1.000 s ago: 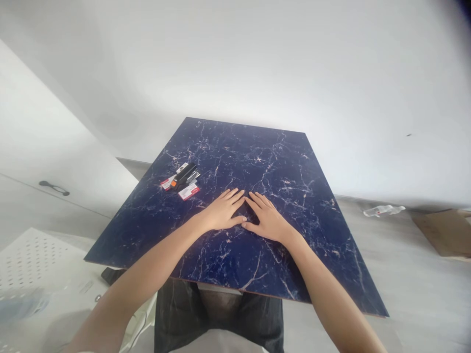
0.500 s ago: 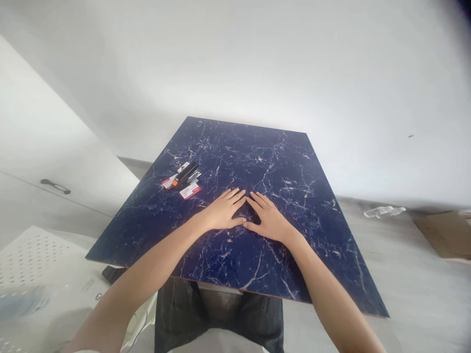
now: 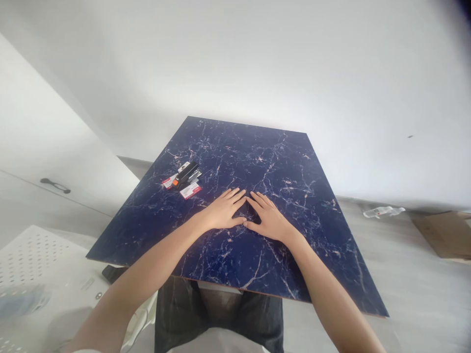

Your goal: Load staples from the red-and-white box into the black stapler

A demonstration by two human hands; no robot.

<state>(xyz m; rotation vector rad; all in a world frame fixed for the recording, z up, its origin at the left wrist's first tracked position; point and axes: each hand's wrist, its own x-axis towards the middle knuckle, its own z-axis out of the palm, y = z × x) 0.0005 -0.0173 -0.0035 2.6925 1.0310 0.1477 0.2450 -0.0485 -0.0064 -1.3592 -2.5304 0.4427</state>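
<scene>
Head: L hand (image 3: 227, 210), R hand (image 3: 270, 218) on tbl (image 3: 246, 157)

1. This is a plain indoor room, perhaps a small office or a simply furnished home; which of the two cannot be told.
2. A smooth white wall (image 3: 257, 63) rises behind the table, meeting a pale grey floor (image 3: 393, 260).
3. On the left stands a white panel front (image 3: 40, 117) with a black pull handle (image 3: 55, 186), like a cupboard's or a drawer's.
4. The blue marbled table (image 3: 239, 152) resembles ordinary furniture rather than a workbench.
5. What looks like a black stapler (image 3: 187, 175) lies with red-and-white cards (image 3: 190, 190), which hints at desk use.
6. A clear plastic bottle (image 3: 383, 212) and a cardboard box (image 3: 447, 233) lie on the floor, suggesting casual storage.
</scene>
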